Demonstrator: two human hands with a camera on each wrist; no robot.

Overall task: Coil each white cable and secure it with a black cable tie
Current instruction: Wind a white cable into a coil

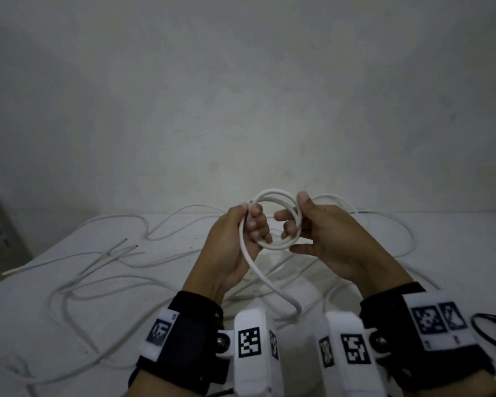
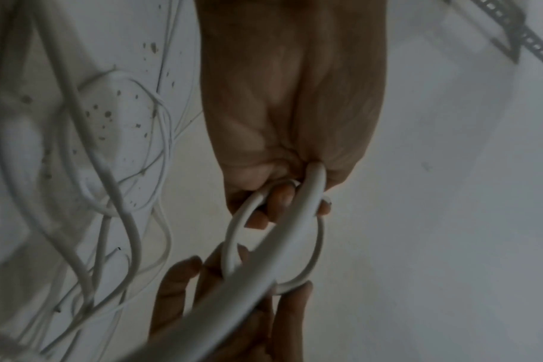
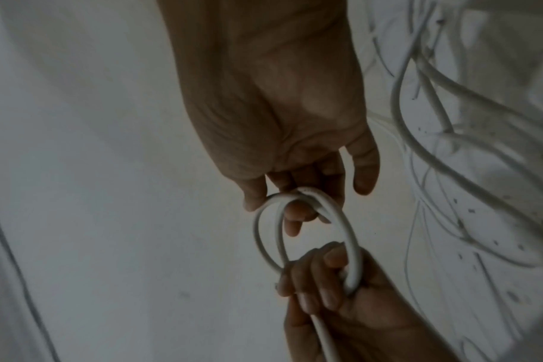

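Note:
A white cable is wound into a small coil held up over the table between both hands. My left hand grips the coil's left side with fingers curled through it; the left wrist view shows those fingers wrapped round the coil. My right hand pinches the coil's right side between thumb and fingers, which the right wrist view shows at the coil top, with the right hand above and the left hand below. The cable's loose tail hangs from my left palm.
Several loose white cables sprawl across the white table, on both sides and under my hands. A black looped strand lies at the right, near my wrist. A grey wall stands behind. A perforated metal bracket is at the left.

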